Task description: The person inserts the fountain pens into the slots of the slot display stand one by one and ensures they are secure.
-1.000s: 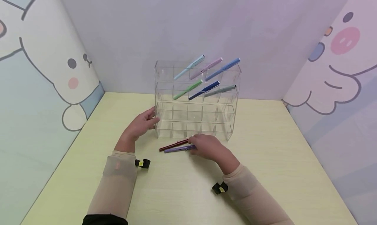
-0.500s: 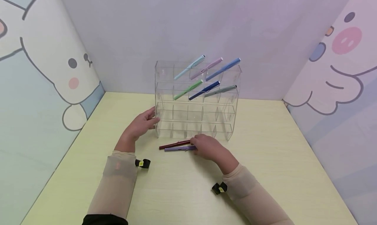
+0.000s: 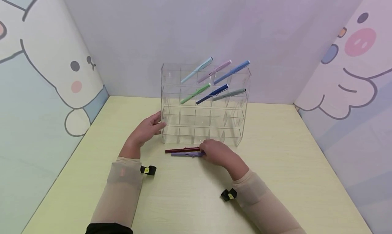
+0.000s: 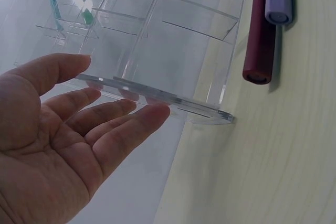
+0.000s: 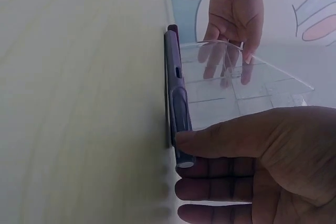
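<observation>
A clear acrylic display rack [image 3: 202,120] with tiered compartments stands on the table. My left hand [image 3: 148,128] is at its left side, fingers mostly straight against the outer panel and thumb by the front edge. In front of the rack, my right hand [image 3: 218,154] pinches the capped end of a purple pen [image 3: 185,154], thumb [image 5: 210,140] on top, fingers behind. A dark red pen [image 3: 180,150] lies alongside, just behind the purple one; its right end reaches my right fingertips, and whether they touch it I cannot tell. Both pens are at table level.
Leaning in the rack's top tier are light blue [image 3: 197,70], pink [image 3: 214,71] and blue [image 3: 231,72] pens. Below them lean green [image 3: 195,93], dark blue [image 3: 212,94] and grey-green [image 3: 229,94] ones. Printed cartoon walls enclose the pale table [image 3: 275,152].
The purple and dark red pens have swung from a slant to nearly level, side by side, their right ends shifting slightly right with my right hand. My left hand stays put.
</observation>
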The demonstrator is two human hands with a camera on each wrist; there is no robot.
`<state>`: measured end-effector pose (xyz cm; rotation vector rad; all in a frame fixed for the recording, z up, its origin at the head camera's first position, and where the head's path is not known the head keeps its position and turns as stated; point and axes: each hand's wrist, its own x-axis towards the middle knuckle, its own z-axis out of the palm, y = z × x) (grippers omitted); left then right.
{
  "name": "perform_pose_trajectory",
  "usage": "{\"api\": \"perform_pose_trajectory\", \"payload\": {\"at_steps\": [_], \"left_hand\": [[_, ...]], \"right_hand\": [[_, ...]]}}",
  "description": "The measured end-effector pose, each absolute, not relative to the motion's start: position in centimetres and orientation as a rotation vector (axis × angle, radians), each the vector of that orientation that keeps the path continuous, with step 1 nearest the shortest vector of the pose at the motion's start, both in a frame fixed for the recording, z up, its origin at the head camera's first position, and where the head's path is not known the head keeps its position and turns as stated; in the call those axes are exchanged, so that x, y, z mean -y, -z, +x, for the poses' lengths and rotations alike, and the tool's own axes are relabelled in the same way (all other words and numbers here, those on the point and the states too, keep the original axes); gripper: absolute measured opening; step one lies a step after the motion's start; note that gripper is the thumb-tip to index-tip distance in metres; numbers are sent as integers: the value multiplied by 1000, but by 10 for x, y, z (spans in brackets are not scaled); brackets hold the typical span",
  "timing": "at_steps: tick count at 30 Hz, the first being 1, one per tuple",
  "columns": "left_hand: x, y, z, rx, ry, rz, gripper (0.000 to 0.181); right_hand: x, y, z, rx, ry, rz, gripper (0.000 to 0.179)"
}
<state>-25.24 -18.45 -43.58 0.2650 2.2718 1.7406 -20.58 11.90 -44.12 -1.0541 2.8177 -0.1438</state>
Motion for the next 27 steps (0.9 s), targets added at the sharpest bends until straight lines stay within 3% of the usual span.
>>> {"api": "perform_pose_trajectory", "payload": {"at_steps": [17, 27], "left_hand": [[186, 436, -254, -2257, -1747, 248, 71], [186, 437, -252, -2276, -1739, 249, 70]], "right_hand": [[-133, 424, -214, -2670, 666, -978, 7], [-139, 415, -213, -2550, 1008, -1092, 9]]}}
